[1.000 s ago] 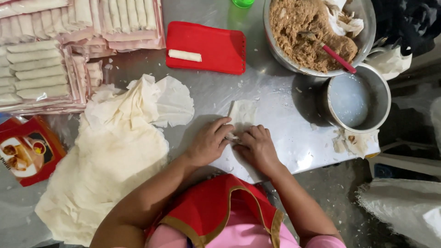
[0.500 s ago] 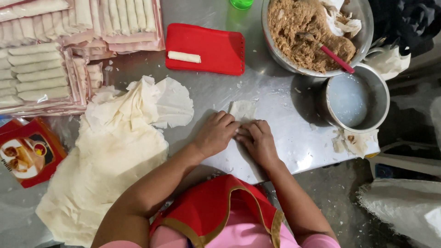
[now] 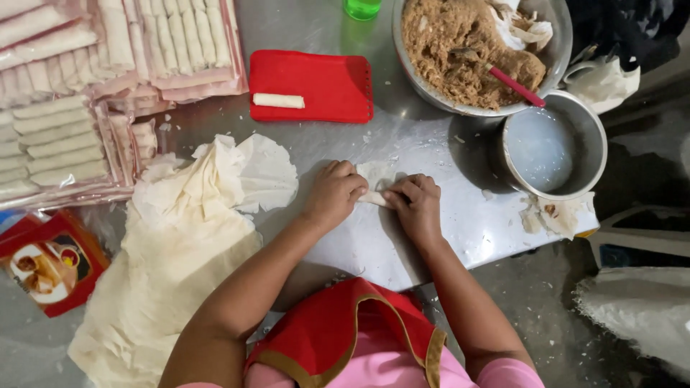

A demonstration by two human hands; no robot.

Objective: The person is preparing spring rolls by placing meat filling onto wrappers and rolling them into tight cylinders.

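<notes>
Change: both hands have crept forward over the wrapper since a second ago, so less of the pale sheet shows beyond the fingertips and the roll under them looks tighter; by that I judge the rolling is well along
Near edge: the person's red and pink clothing (image 3: 345, 338) sits against the near edge of the steel table (image 3: 374, 251), forearms reaching out from it
Left hand: left hand (image 3: 333, 194) curled knuckles-up, fingers bent down onto the left end of the roll
Right hand: right hand (image 3: 417, 205) curled the same way, fingertips pressing the right end; the two hands almost touch
Roll: spring roll wrapper (image 3: 375, 183) lies on the table's middle, mostly hidden under both hands, a small flap showing past the fingers
Left side: a heap of loose wrapper sheets (image 3: 180, 244) spreads toward the near left corner, beside a red printed packet (image 3: 47, 262)
Right edge: a steel pot of cloudy water (image 3: 552, 147), with crumpled scraps (image 3: 553, 215) just beside it
Far middle: a red cutting board (image 3: 313, 86) carrying one finished roll (image 3: 278, 100)
Far right: a steel bowl of brown filling (image 3: 467, 47) with a red-handled spoon (image 3: 514, 82)
Far left: trays of packed rolls (image 3: 108, 72)
In the way: nothing lies between the hands and the board
</notes>
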